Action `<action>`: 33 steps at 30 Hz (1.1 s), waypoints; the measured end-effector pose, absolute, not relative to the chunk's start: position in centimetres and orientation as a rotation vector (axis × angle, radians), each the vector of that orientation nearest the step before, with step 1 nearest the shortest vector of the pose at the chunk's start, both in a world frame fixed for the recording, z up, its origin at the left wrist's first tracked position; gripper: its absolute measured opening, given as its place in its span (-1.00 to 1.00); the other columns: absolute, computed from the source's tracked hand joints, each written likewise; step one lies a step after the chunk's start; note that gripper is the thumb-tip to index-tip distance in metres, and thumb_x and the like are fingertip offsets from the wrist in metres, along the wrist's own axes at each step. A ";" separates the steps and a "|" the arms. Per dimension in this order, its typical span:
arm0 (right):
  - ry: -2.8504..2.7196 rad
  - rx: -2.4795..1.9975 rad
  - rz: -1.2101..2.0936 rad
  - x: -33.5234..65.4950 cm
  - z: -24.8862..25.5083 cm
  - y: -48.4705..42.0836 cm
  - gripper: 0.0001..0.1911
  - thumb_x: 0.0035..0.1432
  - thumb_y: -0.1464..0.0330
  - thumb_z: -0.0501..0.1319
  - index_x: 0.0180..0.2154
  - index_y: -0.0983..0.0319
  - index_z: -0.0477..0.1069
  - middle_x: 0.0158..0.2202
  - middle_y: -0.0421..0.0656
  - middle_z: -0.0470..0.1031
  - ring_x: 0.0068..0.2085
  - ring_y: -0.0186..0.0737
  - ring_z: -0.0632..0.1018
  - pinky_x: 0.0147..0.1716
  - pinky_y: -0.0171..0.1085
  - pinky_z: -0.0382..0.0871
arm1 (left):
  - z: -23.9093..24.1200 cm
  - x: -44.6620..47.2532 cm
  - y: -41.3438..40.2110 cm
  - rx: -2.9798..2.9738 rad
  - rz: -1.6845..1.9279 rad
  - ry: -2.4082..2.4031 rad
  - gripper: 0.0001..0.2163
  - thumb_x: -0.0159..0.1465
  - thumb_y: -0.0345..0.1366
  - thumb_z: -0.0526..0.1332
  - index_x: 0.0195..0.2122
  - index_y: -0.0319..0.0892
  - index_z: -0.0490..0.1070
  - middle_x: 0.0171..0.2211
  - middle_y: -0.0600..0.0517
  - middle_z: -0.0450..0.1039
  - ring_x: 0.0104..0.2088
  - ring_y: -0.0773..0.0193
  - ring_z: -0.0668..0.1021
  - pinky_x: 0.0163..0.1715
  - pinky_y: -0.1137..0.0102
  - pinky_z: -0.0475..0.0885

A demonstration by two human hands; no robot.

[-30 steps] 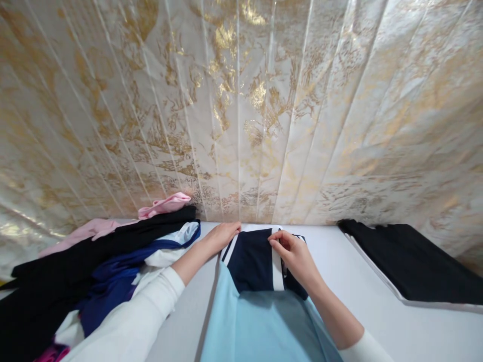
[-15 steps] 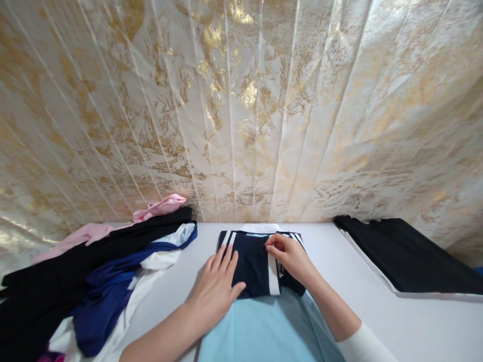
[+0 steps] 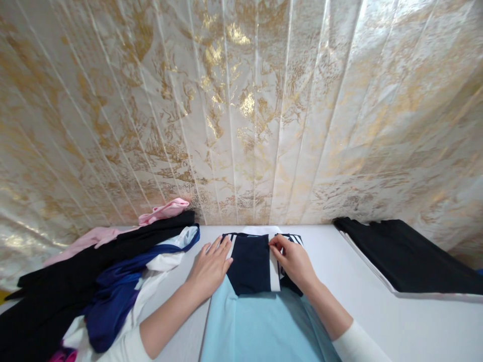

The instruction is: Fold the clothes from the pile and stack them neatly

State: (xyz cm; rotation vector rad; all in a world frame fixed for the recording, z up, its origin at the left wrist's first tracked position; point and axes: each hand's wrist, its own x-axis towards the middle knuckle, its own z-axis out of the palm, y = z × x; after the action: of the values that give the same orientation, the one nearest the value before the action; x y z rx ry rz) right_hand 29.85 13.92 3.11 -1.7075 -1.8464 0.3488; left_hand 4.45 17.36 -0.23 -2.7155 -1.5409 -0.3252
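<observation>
A light blue garment with a folded navy part trimmed in white stripes lies on the white table in front of me. My left hand rests flat on its left edge, fingers stretched out. On the right side my right hand pinches the white stripe of the navy part between its fingertips.
A heap of black, dark blue, white and pink clothes covers the table's left side. A folded black garment lies at the right. A gold and white draped cloth hangs right behind the table.
My left hand slid from the top of the navy fold leftward to the garment's left edge. The right hand has kept its pinch on the white stripe.
</observation>
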 end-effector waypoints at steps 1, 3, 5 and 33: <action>-1.854 -1.721 0.332 29.8 2.9 13.9 -0.82 0.20 0.36 0.07 -0.24 0.13 0.43 -0.44 -0.23 0.51 -0.41 -0.24 0.49 -0.41 -0.34 0.16 | -0.2 4.6 17.5 -2.701 -0.339 -1.547 -0.56 0.39 -0.24 -0.06 0.28 -0.15 0.16 0.32 -0.07 0.06 0.32 0.04 0.10 0.21 0.05 0.05; -1.871 -1.755 0.316 29.7 2.5 14.0 -0.83 0.16 0.39 0.09 -0.29 0.13 0.45 -0.47 -0.23 0.50 -0.42 -0.23 0.48 -0.44 -0.34 0.13 | -0.2 4.8 17.7 -2.690 -0.350 -1.549 -0.57 0.39 -0.25 -0.06 0.27 -0.14 0.17 0.32 -0.07 0.06 0.32 0.04 0.10 0.21 0.04 0.04; -1.875 -1.764 0.326 29.7 2.2 14.1 -0.85 0.13 0.40 0.11 -0.32 0.13 0.45 -0.50 -0.24 0.49 -0.44 -0.23 0.48 -0.46 -0.34 0.12 | -0.1 4.7 17.6 -2.681 -0.353 -1.547 -0.58 0.39 -0.25 -0.05 0.26 -0.13 0.18 0.32 -0.06 0.07 0.32 0.04 0.10 0.21 0.04 0.05; -1.808 -1.943 0.199 30.0 2.9 13.5 -0.51 0.17 0.44 0.09 0.14 0.25 0.11 0.05 0.04 0.42 -0.03 -0.11 0.51 -0.15 -0.26 0.31 | 0.3 12.1 15.3 -3.041 -0.591 -1.439 -0.52 0.40 -0.08 0.00 0.28 -0.16 0.15 0.31 -0.14 0.08 0.32 0.03 0.10 0.23 0.03 0.10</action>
State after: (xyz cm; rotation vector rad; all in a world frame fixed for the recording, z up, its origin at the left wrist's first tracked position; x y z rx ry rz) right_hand 30.00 13.47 2.90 -1.9429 -1.8078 0.1987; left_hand 12.13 15.25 0.27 -3.0410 -1.4393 -0.5911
